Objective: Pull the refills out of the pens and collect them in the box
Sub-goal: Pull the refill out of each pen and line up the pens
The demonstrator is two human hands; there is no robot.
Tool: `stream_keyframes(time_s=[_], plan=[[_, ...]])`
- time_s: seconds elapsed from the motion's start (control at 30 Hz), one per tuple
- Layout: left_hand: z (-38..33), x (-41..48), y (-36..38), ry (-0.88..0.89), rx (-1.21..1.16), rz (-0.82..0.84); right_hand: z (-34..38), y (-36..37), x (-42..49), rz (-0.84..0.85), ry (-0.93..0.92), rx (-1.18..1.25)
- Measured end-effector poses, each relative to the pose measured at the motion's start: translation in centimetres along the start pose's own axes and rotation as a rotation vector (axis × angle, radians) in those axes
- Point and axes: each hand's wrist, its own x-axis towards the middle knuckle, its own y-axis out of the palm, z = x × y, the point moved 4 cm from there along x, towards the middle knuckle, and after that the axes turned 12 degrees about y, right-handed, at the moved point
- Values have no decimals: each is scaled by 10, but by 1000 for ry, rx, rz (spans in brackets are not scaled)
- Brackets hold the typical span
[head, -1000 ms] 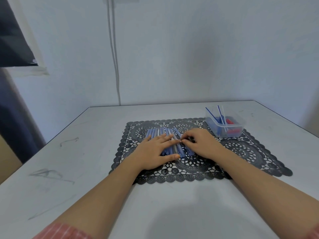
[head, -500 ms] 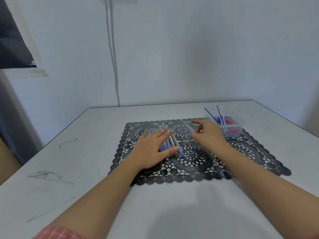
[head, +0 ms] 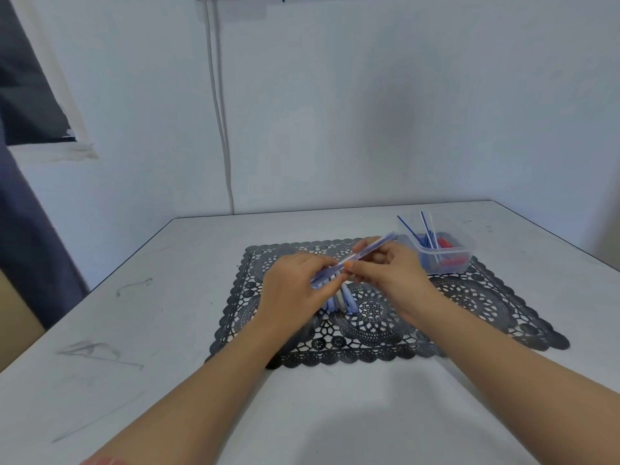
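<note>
Tabletop [head: 188,380]: smooth, matt, pale, scuffed with grey marks. Mat [head: 469,307]: black openwork lace, faint sheen. Box [head: 446,260] near far right corner: clear glossy plastic. Pen [head: 362,255]: translucent blue plastic.

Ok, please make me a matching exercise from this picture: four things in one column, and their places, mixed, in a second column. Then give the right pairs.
Things:
1. blue translucent plastic pen
2. clear plastic box
3. black lace placemat
4. white cable

Places:
A. flat on the white table
B. down the wall, behind the table
C. in the air, gripped by the left hand and the right hand
D. at the placemat's far right corner, with thin blue refills inside

Pairs: 1-C, 2-D, 3-A, 4-B.
</note>
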Motion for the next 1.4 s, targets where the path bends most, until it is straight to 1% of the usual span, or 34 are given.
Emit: stream_keyframes(time_s=[0.07, 0.13, 0.2, 0.23, 0.33, 0.43, 0.47, 0.53, 0.6, 0.67, 0.83, 0.93, 1.0, 1.17, 1.3, 1.4], plan=[[3, 0, -1, 3, 2, -16, -3, 0, 3, 19, 12, 22], [6, -1, -1, -1, 31, -18, -4, -5, 7, 38, 21, 98], [10, -2, -1, -13, 51, -14, -1, -11, 10, 22, 2, 119], [13, -3, -1, -25, 50, -7, 0, -15, 12, -11, -23, 56], [19, -5, 2, -57, 35, 6, 4, -24, 15, -128, -119, -275], [22, -3, 5, -56, 86, 36, 7, -28, 18, -167, -228, -484], [22, -3, 5, -61, 104, 48, 8, -27, 18, -177, -296, -586], [23, -3, 5, -76, 132, 69, 11, -23, 18, -209, -494, -841], [23, -3, 5, -74, 155, 78, 11, -19, 17, -229, -655, -978], [22, -3, 4, -60, 194, 83, 10, -19, 16, -253, -706, -1009], [23, -1, -1, -56, 310, 72, 5, -13, 18, -250, -730, -1057], [20, 0, -2, -82, 332, 64, 5, -10, 17, -261, -791, -1071], [19, 1, -1, -121, 306, 95, 5, -9, 17, -248, -820, -1087], [19, 4, 0, -268, 187, 276, 7, -7, 13, -249, -868, -1154], [17, 3, -5, -360, 130, 290, 10, -6, 9, -244, -878, -1141], [18, 1, -4, -335, 129, 273, 9, -6, 11, -231, -822, -1080]])
